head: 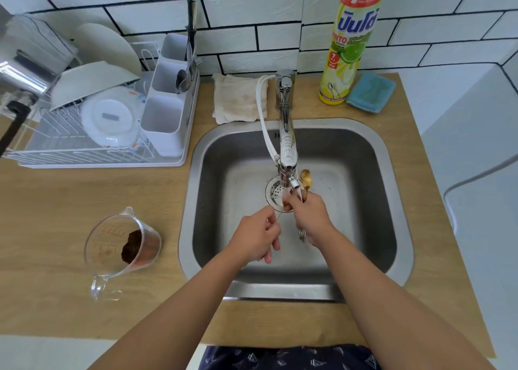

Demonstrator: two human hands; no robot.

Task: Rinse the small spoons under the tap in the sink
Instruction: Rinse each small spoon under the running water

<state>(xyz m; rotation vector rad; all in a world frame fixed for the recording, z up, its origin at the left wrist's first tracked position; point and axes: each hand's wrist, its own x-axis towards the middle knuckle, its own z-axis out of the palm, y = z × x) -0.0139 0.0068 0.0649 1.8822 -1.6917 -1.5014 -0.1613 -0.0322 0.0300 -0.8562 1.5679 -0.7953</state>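
Note:
Both my hands are over the steel sink [375,173], just below the spout of the chrome tap [287,151]. My right hand [309,215] grips small gold spoons [305,180] whose bowls stick up past my fingers, right beside the tap's nozzle. My left hand [259,233] pinches the thin handle of another small spoon [279,215], which points toward the drain [276,191]; its bowl is blurred under the nozzle. Whether water runs is hard to tell.
A glass measuring jug [123,246] with brown powder lies on the wooden counter at left. A dish rack [92,134] with plates and a cutlery caddy stands behind it. A cloth [238,99], a dish-soap bottle [350,41] and a blue sponge [371,92] line the back.

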